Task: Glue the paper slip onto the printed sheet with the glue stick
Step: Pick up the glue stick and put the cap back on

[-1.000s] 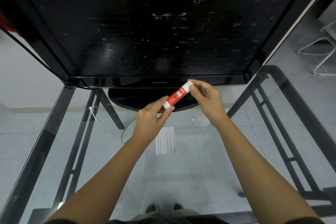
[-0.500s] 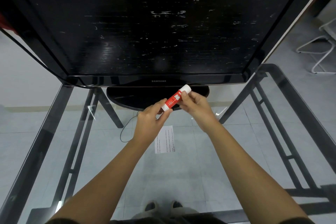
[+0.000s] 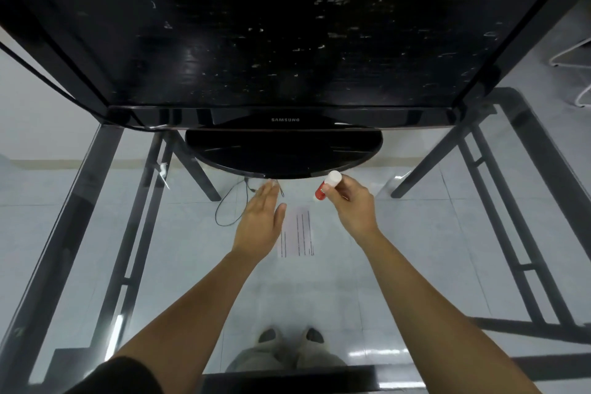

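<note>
From the head camera, the right hand [image 3: 351, 205] is closed around a red glue stick [image 3: 324, 188], fingers wrapped about its lower body so that the white end points up and away, toward the black oval stand [image 3: 281, 153] of a Samsung monitor [image 3: 284, 41]. The left hand [image 3: 260, 217] is open and holds nothing, its fingers straight and together, palm turned toward the right. Between the two hands a printed sheet [image 3: 297, 232] lies flat on the glass table [image 3: 319, 291] (the lines of print run away from the viewer). The left thumb sits just beside the sheet's left edge; whether it touches the paper cannot be told. The glue stick hangs above the sheet's far right corner, clear of it. A thin black cable [image 3: 230, 205] loops beyond the left hand.
</note>
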`<action>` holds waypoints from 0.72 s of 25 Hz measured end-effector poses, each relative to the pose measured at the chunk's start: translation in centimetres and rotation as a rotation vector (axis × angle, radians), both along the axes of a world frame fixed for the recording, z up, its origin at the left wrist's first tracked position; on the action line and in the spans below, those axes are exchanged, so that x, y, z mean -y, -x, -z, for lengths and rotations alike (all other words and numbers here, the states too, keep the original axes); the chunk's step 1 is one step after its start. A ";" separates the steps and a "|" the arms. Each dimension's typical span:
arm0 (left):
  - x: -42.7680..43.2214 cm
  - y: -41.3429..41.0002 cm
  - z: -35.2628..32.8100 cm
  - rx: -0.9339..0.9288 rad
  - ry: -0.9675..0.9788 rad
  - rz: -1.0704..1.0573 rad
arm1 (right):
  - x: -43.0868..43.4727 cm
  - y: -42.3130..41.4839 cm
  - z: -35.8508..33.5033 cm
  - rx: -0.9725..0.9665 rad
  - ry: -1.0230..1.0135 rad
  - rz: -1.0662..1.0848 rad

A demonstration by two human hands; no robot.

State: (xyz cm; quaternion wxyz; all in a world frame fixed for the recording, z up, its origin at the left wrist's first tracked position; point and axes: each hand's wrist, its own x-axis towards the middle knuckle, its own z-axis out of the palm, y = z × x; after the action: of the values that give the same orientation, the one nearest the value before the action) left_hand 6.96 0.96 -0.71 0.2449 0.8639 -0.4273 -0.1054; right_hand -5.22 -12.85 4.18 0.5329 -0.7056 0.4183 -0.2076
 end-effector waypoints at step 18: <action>-2.1 -2.0 2.6 0.039 -0.257 0.000 | 0.3 1.5 2.7 -0.109 -0.002 -0.045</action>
State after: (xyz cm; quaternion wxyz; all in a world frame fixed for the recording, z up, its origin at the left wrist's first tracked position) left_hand 8.91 3.09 -3.29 0.1238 0.8901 -0.4150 -0.1424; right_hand -6.70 -13.17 1.45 0.5144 -0.7247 0.4310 -0.1565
